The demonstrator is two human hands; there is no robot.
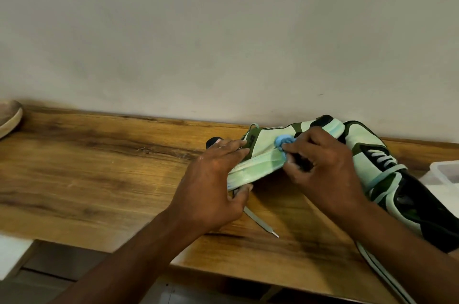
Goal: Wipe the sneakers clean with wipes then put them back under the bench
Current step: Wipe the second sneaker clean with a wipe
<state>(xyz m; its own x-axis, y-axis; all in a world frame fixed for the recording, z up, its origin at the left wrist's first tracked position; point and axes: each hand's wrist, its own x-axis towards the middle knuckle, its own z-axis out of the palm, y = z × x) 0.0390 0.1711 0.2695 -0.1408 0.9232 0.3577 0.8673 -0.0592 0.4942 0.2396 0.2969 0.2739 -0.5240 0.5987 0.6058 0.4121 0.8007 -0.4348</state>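
Wooden table [99,167] running along a pale wall [223,30], front edge partly hidden by the forearms. Two mint, green and black sneakers near the far right edge: second sneaker [397,179] cut off by the frame; held sneaker [260,154] tipped on its side, toe hidden behind the right hand [325,169], fingers pinching a crumpled blue wipe [284,141] against the upper. Left hand [216,179] gripping the heel end. Lace [260,223] trailing loose. White container [444,174] and tan shoe [10,117] mostly out of frame
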